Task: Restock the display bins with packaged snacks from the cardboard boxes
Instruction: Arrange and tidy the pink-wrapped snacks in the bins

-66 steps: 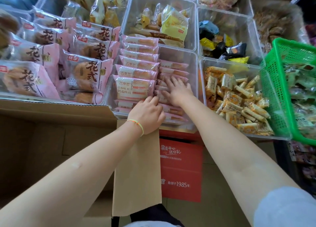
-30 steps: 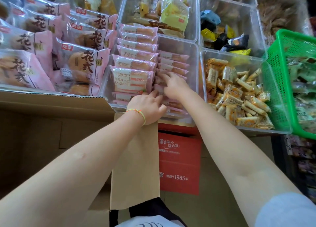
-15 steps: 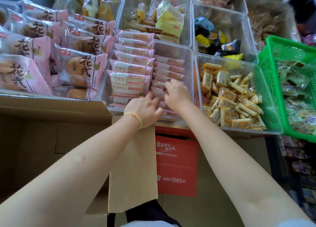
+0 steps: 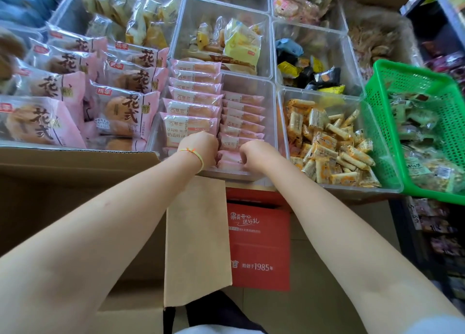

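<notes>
Pink plastic-wrapped snack packets (image 4: 242,122) lay in two rows in a clear plastic bin (image 4: 273,122), long axes running left-right — both hands, left (image 4: 201,148) and right (image 4: 254,152), curled onto the nearest packets beside a brown cardboard box (image 4: 75,162).

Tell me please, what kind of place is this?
Most likely a snack shop: clear display bins full of wrapped snacks, a green basket of more packets, and open cardboard boxes below for restocking.

Snack packets (image 4: 193,107) fill the clear bin (image 4: 270,102), cardboard box (image 4: 75,162) in front.
</notes>
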